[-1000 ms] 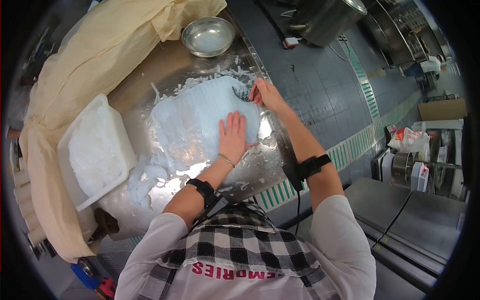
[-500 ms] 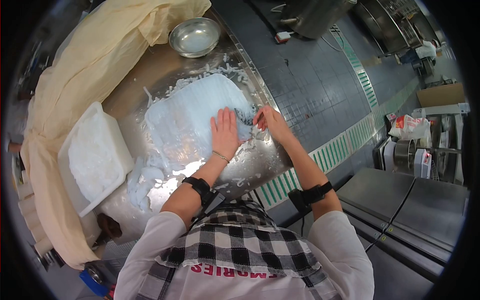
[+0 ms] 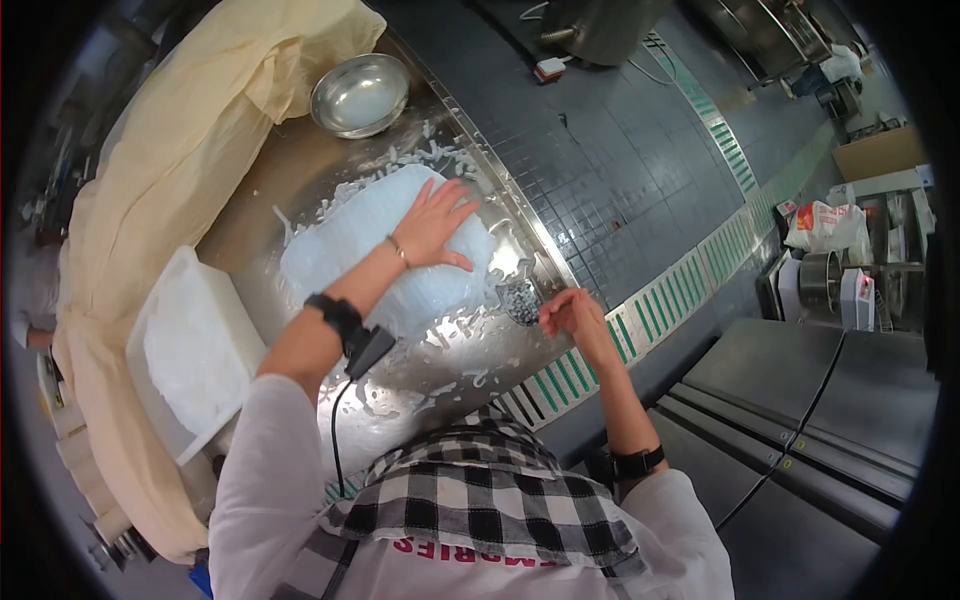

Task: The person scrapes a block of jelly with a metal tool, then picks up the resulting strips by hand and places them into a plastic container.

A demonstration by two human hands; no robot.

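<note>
A slab of pale, translucent white jelly [image 3: 340, 235] lies on a wet steel table. My left hand [image 3: 432, 228] rests on its far right part, palm down with fingers spread. At the table's right edge, my right hand [image 3: 574, 312] is closed on a round, perforated metal jelly scraper [image 3: 520, 302]. The scraper is now off the slab, to its lower right, and its grip is hidden by my fingers. White jelly shreds [image 3: 432, 157] lie along the slab's far edge.
A steel bowl [image 3: 335, 112] stands at the far end of the table. To the left is a white tub [image 3: 237, 330] holding white jelly, beside a draped cream cloth [image 3: 215, 110]. Past the table's right edge lie dark floor tiles and a drain grate [image 3: 655, 300].
My right hand has drawn the scraper off the slab toward me and to the right. My left hand has slid farther up the slab and spread its fingers. The view has shifted slightly.
</note>
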